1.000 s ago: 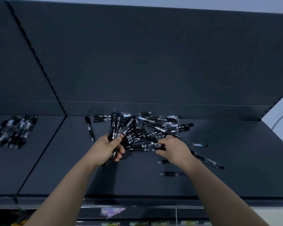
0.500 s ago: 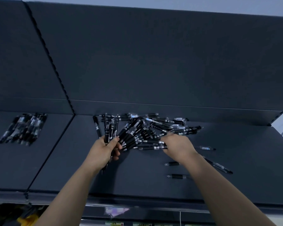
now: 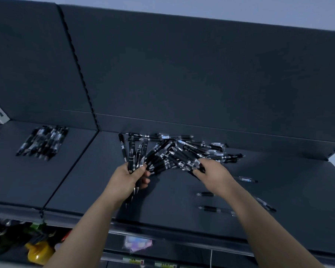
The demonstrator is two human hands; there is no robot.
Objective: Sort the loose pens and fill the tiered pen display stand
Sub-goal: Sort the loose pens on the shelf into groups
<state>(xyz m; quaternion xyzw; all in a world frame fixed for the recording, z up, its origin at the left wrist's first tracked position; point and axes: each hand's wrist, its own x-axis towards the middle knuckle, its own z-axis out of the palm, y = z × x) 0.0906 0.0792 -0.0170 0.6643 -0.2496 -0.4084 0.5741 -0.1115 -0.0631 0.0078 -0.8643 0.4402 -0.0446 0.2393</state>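
Observation:
A loose heap of black pens point(image 3: 184, 151) lies on the dark shelf point(image 3: 278, 190) against its back wall. My left hand point(image 3: 127, 180) is closed round a bunch of black pens point(image 3: 135, 154) that fan upward from the fist, tips poking out below. My right hand point(image 3: 214, 174) rests on the right side of the heap, fingers pinching a pen there. A tidy row of sorted pens point(image 3: 44, 142) lies on the neighbouring shelf section to the left. No tiered stand is in view.
Stray single pens point(image 3: 206, 194) lie near the shelf's front right, one more pen point(image 3: 247, 179) beside my right wrist. A slotted upright point(image 3: 79, 74) divides the two shelf sections. Below the front edge are a yellow object point(image 3: 39, 253) and price labels.
The view has shifted left and tilted. My left hand holds its bunch more upright and closer to the heap. My right hand has slid a little further into the pile.

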